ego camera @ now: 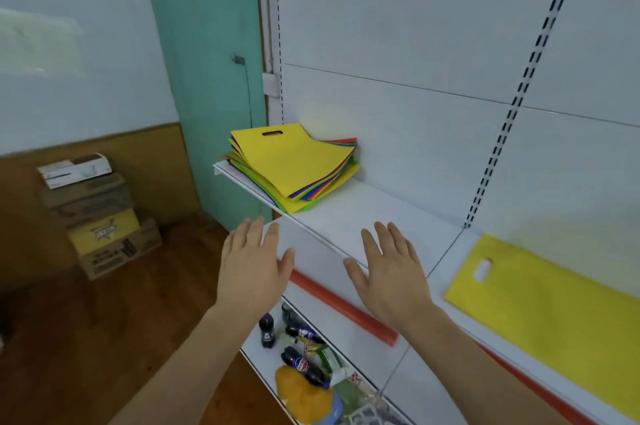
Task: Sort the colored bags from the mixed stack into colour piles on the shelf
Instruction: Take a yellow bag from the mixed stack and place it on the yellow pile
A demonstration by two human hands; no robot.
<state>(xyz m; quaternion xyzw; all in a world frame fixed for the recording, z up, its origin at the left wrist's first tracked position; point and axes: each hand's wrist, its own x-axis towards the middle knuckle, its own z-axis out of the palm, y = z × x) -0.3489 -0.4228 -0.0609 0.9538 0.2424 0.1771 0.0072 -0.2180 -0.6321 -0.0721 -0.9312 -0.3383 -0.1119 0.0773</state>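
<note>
Both hands empty, fingers spread flat: left hand (254, 265) and right hand (389, 270) hover at lower centre, just short of the shelf (346, 216) edge. Mixed stack (294, 168) sits mid-frame, yellow on top; one yellow bag (554, 303) lies lower right. Looks between picks; next: lift the top yellow, carry it right.

I see everything in soft, even indoor light that leaves almost no hard shadows, only a faint dimness under my hands and darker tones toward the wooden floor (114, 327) at the lower left. A pale washed-out patch of glare sits on the wall (41, 43) at the upper left, and a yellow tint reflects onto the white back panel (398, 133) above the bags. The wide lens bends the slotted upright (519, 95) into a curve, and the edges and nearest parts look soft and smeared.
</note>
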